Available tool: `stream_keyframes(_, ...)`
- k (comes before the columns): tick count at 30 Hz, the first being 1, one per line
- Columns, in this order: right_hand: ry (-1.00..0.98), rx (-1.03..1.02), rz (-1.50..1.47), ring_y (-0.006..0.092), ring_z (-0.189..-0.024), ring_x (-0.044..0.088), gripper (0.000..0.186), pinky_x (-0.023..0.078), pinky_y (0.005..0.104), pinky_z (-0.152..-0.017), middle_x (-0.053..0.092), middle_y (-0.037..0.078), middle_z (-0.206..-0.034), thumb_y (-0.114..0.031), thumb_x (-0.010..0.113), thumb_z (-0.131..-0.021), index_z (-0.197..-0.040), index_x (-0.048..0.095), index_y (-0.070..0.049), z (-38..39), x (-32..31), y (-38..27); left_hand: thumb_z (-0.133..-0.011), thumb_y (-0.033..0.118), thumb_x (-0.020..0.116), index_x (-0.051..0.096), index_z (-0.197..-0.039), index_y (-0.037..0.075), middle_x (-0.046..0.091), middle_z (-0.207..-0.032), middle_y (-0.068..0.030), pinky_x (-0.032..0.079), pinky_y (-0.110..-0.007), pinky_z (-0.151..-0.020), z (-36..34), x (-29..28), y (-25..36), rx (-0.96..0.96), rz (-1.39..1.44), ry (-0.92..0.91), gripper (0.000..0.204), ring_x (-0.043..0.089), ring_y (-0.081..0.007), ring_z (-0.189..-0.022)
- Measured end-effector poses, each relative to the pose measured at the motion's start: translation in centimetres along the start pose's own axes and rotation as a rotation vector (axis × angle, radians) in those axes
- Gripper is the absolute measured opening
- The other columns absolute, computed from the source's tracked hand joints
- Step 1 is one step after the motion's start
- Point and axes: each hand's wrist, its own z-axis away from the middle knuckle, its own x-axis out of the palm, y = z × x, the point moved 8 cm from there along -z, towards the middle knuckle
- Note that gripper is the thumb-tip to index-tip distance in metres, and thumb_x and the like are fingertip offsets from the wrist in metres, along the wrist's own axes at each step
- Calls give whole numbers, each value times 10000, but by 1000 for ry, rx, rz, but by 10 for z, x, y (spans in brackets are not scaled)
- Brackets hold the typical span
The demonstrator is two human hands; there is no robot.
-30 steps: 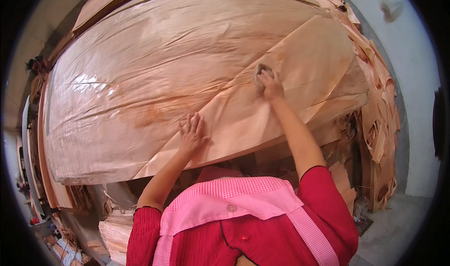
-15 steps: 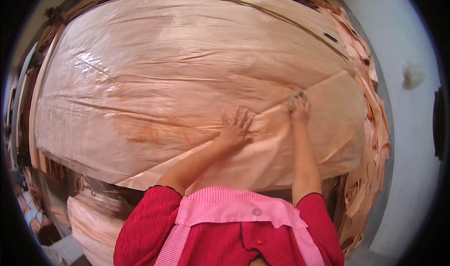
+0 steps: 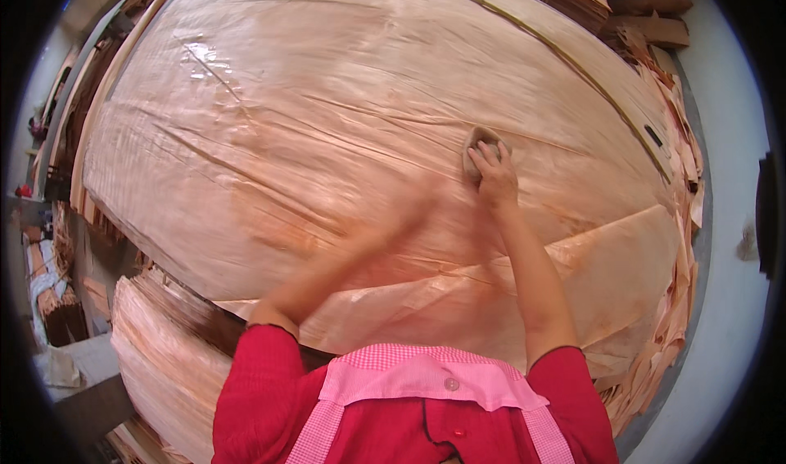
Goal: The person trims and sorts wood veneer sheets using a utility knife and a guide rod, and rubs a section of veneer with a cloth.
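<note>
A large, wrinkled, pale orange-brown sheet of wood veneer [image 3: 327, 63] spreads over the stack before me, glossy at the upper left. My right hand [image 3: 494, 176] is closed on a rounded grey-brown object [image 3: 472, 155] and holds it against the sheet; its kind is not clear. To the left of it, my left hand [image 3: 427, 200] is over the sheet, smeared by motion, so its fingers do not show. Nearer my body runs a raised fold or overlapping edge of veneer [image 3: 622, 243], slanting up to the right.
A thin dark strip [image 3: 547, 40] crosses the sheet's far right side, with a small black object [image 3: 652, 135] near it. Ragged veneer scraps [image 3: 667, 333] hang along the right edge, beside a pale wall [image 3: 737, 317]. Another veneer stack [image 3: 160, 358] stands at the lower left.
My view has turned, so the sheet appears rotated. My right hand, with the rounded object, has moved left across the veneer. The left hand, flat and spread before, is now blurred in motion.
</note>
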Motion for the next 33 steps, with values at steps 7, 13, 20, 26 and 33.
stream_keyframes(7,75,5,-188,368,-1115,447,355,418,422,-902,558,27,-1169,-91,548,-720,-1057,617,-183,-70,-19,-52,-751,528,546,334,-1324,48,276,-1409,-109,126,-461,-1069,-31,-187,-167,-270,-757,23,777,195,-275,-1322)
stream_keyframes(13,-171,-262,-191,353,-1107,457,294,423,414,-887,566,46,-1150,-118,561,-723,-1006,629,-152,-96,60,-138,-714,586,537,266,-1364,89,227,-1436,-73,70,-528,-1056,-39,-179,-172,-220,-762,-76,862,138,-271,-1341)
stream_keyframes(20,-28,-362,-234,339,-1101,464,329,413,398,-884,546,36,-1183,-128,509,-763,-1075,600,-173,-158,90,-212,-736,559,523,224,-1379,85,177,-1448,-98,45,-509,-1066,-38,-179,-192,-159,-819,-113,853,118,-264,-1346)
stream_keyframes(26,-165,-369,-205,346,-1123,455,354,401,393,-904,537,20,-1200,-90,476,-762,-1084,599,-173,-158,94,-208,-846,401,479,323,-1327,51,294,-1392,-128,169,-418,-1059,-5,-223,-210,-232,-684,221,615,217,-259,-1314)
stream_keyframes(33,14,-338,-400,303,-1107,474,349,411,342,-912,563,26,-1160,-91,468,-763,-1068,612,-184,-221,92,-258,-885,291,411,513,-1145,61,507,-1227,-95,291,-397,-1004,18,-251,-223,-318,-845,493,362,435,-228,-1175)
